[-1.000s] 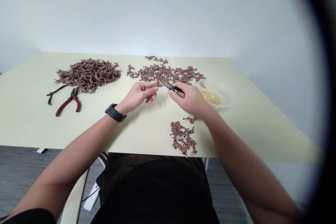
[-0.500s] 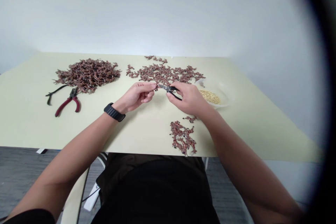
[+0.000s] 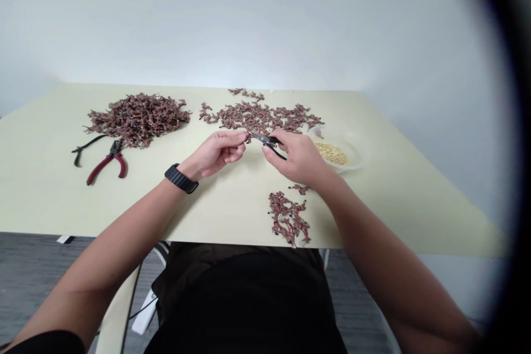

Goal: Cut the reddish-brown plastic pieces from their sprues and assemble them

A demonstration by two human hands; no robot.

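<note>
Pale yellow surface [image 3: 207, 210] well laden here, brown heap [image 3: 139, 116] piled left, red-handled pliers [image 3: 100, 170] and dark tool [image 3: 90, 144] laid beside, brown pieces [image 3: 257, 115] scattered centre-back, clear bowl [image 3: 353, 166] set right, small cluster [image 3: 288, 218] parked up front

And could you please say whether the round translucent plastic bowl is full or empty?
Partly filled: small gold-coloured pieces lie in the bowl, with bare plastic showing beside them.

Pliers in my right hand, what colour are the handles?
The handles are black, seen in the head view.
</note>
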